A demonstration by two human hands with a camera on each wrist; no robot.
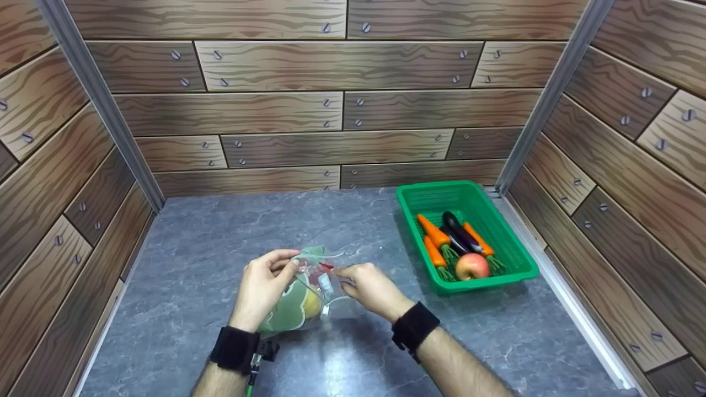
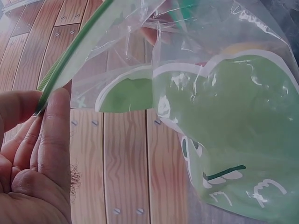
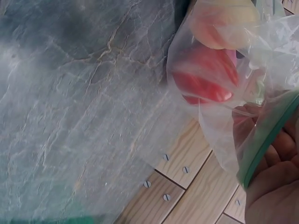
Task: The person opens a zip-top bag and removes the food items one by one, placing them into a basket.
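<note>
The left hand (image 1: 261, 285) pinches the rim of a clear plastic bag (image 1: 287, 310) between thumb and fingertips; the left wrist view shows the bag's green edge strip (image 2: 70, 53) caught there. The right hand (image 1: 376, 289) is at the opposite side of the bag's mouth, its fingers loosely curled. In the right wrist view these fingers show partly through the film, with the green strip crossing in front of them; whether they grip the film cannot be told.

The bag sits on the tabletop between the hands, printed with a pale green shape outlined in white. Inside it lie a red item (image 3: 205, 78) and, touching or just beside it, a yellowish round item (image 3: 224, 23) with a reddish flush.

Each wrist wears a black band (image 1: 236, 350), the left one with a small device and a green cable.

To the right, well apart from the bag, a green basket (image 1: 518, 267) holds three carrots (image 1: 433, 230), two dark eggplants (image 1: 462, 230) and a red-yellow apple (image 1: 472, 267) at its near end. The grey marbled tabletop (image 1: 209, 237) meets wood-plank walls (image 1: 276, 110) patterned with screw heads, with metal posts (image 1: 105, 105) at the corners.
</note>
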